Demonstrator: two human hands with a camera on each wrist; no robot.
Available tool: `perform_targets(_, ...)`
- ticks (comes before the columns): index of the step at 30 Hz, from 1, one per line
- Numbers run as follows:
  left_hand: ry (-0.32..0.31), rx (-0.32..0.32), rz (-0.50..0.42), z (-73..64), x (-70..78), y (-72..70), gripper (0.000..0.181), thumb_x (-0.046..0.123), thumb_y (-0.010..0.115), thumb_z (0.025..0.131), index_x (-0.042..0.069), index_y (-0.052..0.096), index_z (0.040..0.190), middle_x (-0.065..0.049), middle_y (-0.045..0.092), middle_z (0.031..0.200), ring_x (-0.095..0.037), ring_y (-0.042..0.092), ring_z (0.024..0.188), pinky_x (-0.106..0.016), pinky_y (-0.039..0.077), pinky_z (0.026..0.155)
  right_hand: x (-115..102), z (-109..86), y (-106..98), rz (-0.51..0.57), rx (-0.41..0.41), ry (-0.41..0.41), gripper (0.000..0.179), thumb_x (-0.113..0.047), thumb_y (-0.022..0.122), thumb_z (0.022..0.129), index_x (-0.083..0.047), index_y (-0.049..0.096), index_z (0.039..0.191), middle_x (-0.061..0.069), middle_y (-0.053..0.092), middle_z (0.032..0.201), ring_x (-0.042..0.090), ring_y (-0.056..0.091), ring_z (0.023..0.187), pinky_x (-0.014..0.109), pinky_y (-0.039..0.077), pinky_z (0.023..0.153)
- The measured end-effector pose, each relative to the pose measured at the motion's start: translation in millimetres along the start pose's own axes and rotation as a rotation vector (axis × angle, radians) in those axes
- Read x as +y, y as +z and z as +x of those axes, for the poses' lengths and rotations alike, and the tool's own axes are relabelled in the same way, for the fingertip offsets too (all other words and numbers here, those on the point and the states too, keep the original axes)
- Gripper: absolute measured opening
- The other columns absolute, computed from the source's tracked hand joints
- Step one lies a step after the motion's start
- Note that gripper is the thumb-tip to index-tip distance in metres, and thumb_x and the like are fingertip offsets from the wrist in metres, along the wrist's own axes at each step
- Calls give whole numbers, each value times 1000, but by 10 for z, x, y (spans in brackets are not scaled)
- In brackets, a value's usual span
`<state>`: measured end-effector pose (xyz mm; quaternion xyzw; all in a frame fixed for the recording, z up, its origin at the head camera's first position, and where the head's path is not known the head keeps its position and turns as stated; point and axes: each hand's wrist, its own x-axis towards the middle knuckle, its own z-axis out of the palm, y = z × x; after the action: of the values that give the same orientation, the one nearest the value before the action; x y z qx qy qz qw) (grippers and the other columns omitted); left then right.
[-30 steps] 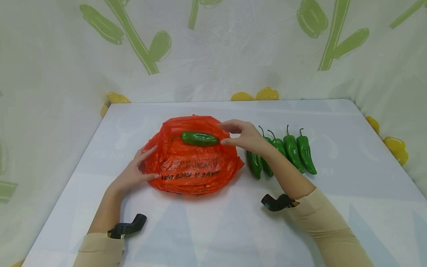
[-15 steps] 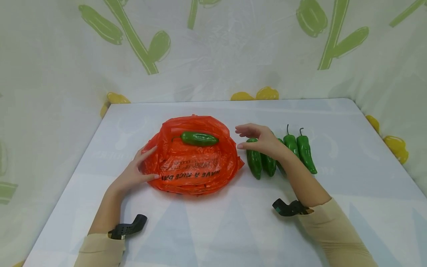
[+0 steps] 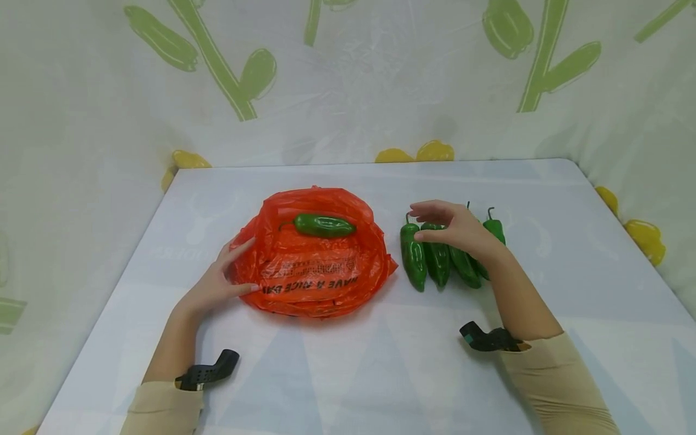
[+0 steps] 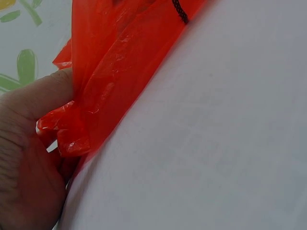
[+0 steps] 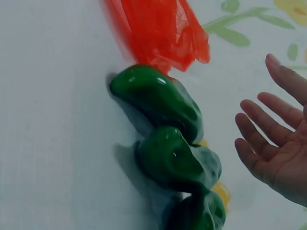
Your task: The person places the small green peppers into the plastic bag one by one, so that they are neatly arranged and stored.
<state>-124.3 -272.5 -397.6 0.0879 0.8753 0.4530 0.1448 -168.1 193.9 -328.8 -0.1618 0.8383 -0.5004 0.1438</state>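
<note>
An orange-red plastic bag (image 3: pixel 318 257) with dark lettering lies on the table, its mouth spread wide. Inside it rests one glossy green chili pepper (image 3: pixel 325 226), stem to the left. At the bag's left side, my left hand (image 3: pixel 212 284) holds its edge; in the left wrist view, crumpled plastic sits between the thumb (image 4: pixel 50 91) and the fingers. My right hand (image 3: pixel 459 229) hovers over the upper ends of several green chili peppers (image 3: pixel 414 260) lined up right of the bag. Its fingers are loosely parted and hold nothing. It partly hides the peppers behind it.
The white table (image 3: pixel 348 374) has a pale printed pattern. A cloth backdrop (image 3: pixel 380 78) with green plant prints rises behind it and along the sides. Each wrist carries a black camera mount (image 3: pixel 209 371).
My right hand has moved away from the bag's right rim, rightward to above the row of peppers. My left hand, the bag and the pepper in it have stayed put.
</note>
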Motion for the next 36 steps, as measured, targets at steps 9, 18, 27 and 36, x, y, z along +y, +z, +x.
perform_targets(9, 7, -1, -14, -2, 9, -3, 90, 26, 77, 78, 32, 23, 150, -13, 2, 158, -41, 6, 142, -70, 23, 103, 114, -122, -144, -20, 61, -29, 55, -18, 71, 86, -5, 50, 135, 19, 53, 132, 28, 51, 121, 16, 45, 92)
perform_targets(18, -1, 4, -7, -3, -14, 3, 91, 28, 77, 78, 31, 23, 151, -14, 3, 157, -41, 8, 142, -69, 25, 103, 222, -306, -282, 5, 124, -4, 56, -14, 71, 85, -5, 49, 135, 3, 55, 133, 12, 52, 118, 15, 46, 89)
perform_targets(27, 17, 9, 5, 0, -14, 17, 91, 27, 77, 77, 29, 24, 151, -16, 4, 157, -42, 8, 141, -70, 23, 103, 442, -497, -402, -135, 196, -29, 56, -12, 70, 85, -6, 48, 136, 3, 54, 134, 2, 51, 114, 18, 43, 92)
perform_targets(36, 25, 9, -3, 8, -2, 12, 90, 25, 77, 78, 28, 24, 151, -16, 5, 156, -42, 9, 141, -69, 23, 104, 627, -636, -441, -184, 322, -46, 60, -11, 71, 84, -10, 46, 139, -5, 52, 134, 4, 48, 114, 12, 40, 91)
